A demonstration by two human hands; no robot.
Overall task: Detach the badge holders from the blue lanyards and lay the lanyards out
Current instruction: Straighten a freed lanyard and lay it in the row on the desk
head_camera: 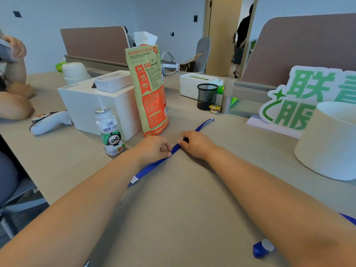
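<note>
Blue fabric shows in three places on the beige desk [192, 199]. Nearest to the camera, beside the right forearm, lies one short blue end [260, 250] with a pale plastic piece on it. At the right edge, one blue strip [349, 219] comes out from under the same arm. Whether these two belong to one strap, I cannot tell.

Farther on, one lanyard [152, 167] lies flat on the desk in a slanted line, its near end with a white tag to the left and its far end pointing to the right. Both hands are on the middle of it, close together but not touching. The left hand [154, 149] pinches the strap with curled fingers, and the right hand [196, 144] pinches it just beyond.

Behind the left hand stand one small drink bottle [111, 132] with a panda picture, one tall green and orange bag [148, 89], and one big white box [86, 105] with one smaller box [113, 80] on top. One white controller [50, 122] lies left of the big box, near the two bare arms of another person [13, 105]. On the right stand one wide white tub [331, 139] and one green and white sign [300, 97]. Farther back are one black mesh cup [207, 96], one small yellow-lidded pot [214, 108] just beside it, and one white tissue box [196, 83].
</note>
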